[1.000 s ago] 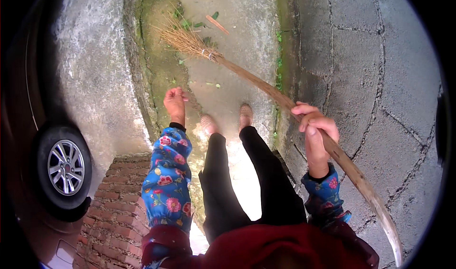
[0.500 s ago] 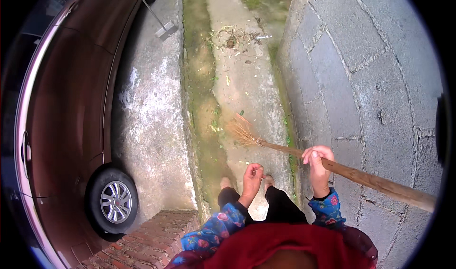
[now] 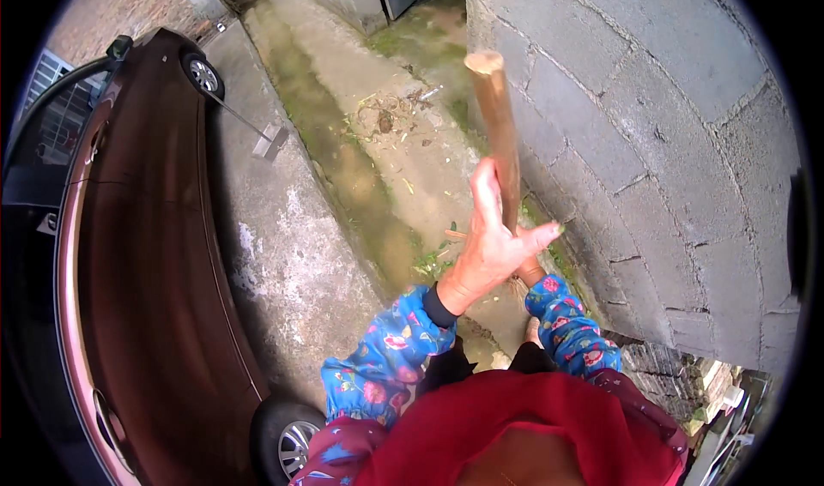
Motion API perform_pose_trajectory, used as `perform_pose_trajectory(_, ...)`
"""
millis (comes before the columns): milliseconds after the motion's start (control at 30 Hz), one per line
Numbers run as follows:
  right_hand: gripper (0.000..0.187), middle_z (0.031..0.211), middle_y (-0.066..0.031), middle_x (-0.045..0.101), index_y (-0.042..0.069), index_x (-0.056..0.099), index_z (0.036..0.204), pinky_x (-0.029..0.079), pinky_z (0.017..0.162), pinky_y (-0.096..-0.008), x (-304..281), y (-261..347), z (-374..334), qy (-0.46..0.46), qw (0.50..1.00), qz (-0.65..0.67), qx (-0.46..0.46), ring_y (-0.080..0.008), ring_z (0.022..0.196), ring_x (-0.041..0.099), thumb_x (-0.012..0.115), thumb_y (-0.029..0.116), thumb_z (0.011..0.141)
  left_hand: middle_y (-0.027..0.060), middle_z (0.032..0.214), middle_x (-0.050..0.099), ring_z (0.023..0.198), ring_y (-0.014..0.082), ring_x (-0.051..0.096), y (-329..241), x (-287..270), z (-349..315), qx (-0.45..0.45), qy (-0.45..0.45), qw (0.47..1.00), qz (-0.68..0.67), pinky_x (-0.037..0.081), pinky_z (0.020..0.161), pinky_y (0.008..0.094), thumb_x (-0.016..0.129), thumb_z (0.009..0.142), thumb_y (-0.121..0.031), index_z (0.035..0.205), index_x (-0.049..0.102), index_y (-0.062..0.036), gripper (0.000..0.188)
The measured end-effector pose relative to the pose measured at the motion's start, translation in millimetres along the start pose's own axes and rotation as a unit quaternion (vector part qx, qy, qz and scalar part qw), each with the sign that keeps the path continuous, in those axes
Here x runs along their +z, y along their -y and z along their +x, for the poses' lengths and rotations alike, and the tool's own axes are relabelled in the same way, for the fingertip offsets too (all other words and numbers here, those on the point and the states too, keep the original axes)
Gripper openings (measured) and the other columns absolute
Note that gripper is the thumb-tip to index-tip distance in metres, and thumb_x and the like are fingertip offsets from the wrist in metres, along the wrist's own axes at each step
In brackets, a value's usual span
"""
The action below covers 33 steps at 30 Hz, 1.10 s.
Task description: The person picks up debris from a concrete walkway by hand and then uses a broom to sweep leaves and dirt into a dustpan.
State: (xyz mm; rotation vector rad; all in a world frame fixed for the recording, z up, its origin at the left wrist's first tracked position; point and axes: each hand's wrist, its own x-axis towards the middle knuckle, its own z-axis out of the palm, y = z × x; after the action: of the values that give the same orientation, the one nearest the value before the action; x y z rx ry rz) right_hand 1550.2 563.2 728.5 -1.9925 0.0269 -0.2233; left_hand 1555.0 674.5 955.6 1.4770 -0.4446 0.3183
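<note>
From my feed, the stick (image 3: 496, 117) rises toward the camera, right of the frame's upper middle. The left hand (image 3: 493, 250) spreads thumb and fingers wide around it, not closed. The right hand (image 3: 532, 271), mostly hidden behind, probably bears the weight, letting the left be loose; its grip I can't tell.

The ground is a worn concrete path (image 3: 439, 181) with a damp, mossy strip (image 3: 350, 177) along its left. A heap of dry stalks and scraps (image 3: 385, 120) lies on the path; green leaves (image 3: 427, 264) lie nearer. On the concrete slab (image 3: 257, 196) leftward rest a brown car (image 3: 150, 203) and a long-handled dustpan (image 3: 270, 142).
</note>
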Motion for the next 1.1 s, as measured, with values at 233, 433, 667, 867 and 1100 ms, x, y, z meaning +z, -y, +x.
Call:
perform_pose_trajectory(233,0.026,0.071,-0.0144,0.058,0.008,0.059,0.093,0.043,0.061,-0.037,25,43,-31,0.245,0.968,0.028,0.041,-0.0281,0.068,0.058,0.055,0.007,0.068,0.0019,0.056,0.04,0.048,0.0143,0.041,-39,-82,22,-0.028,-0.025,0.986,-0.16,0.036,0.048,0.027,0.055,0.085,-0.023,0.078,0.05,-0.0079,0.017)
perform_pose_trajectory(433,0.024,0.07,-0.0145,0.059,0.014,0.061,0.087,0.044,0.058,-0.0418,5,23,-137,0.137,0.987,-0.026,0.081,-0.0341,0.068,0.057,0.055,0.009,0.065,-0.0004,0.051,0.039,0.047,0.0133,0.036,-41,-139,7,-0.126,0.063,0.971,-0.192,0.029,0.057,0.0283,0.049,0.088,-0.032,0.072,0.054,-0.0113,0.027)
perform_pose_trajectory(667,0.015,0.072,-0.0115,0.061,0.018,0.061,0.082,0.04,0.073,-0.0489,-31,-110,-318,0.098,0.906,-0.228,0.344,-0.0301,0.077,0.059,0.058,0.018,0.067,0.0024,0.059,0.042,0.066,0.0207,0.044,44,-57,-145,-0.407,0.252,0.837,-0.264,0.035,0.08,0.0436,0.046,0.089,-0.031,0.072,0.043,-0.011,0.026)
perform_pose_trajectory(867,0.016,0.065,-0.0065,0.059,0.016,0.06,0.076,0.042,0.068,-0.0442,101,-62,-207,0.108,0.981,-0.078,0.141,-0.0272,0.071,0.06,0.055,0.01,0.063,0.0011,0.052,0.03,0.055,0.0173,0.037,-13,-160,-92,-0.308,0.132,0.93,-0.148,0.038,0.07,0.0402,0.04,0.091,-0.026,0.057,0.027,-0.0136,0.039)
perform_pose_trajectory(1100,0.011,0.06,-0.0088,0.056,0.011,0.056,0.068,0.04,0.066,-0.0456,207,47,-59,0.078,0.995,0.056,-0.016,-0.0302,0.066,0.059,0.06,0.01,0.058,0.0008,0.05,0.021,0.051,0.0132,0.028,-123,-192,-29,-0.16,0.075,0.984,-0.021,0.029,0.064,0.0324,0.041,0.088,-0.018,0.054,0.022,-0.0138,0.039)
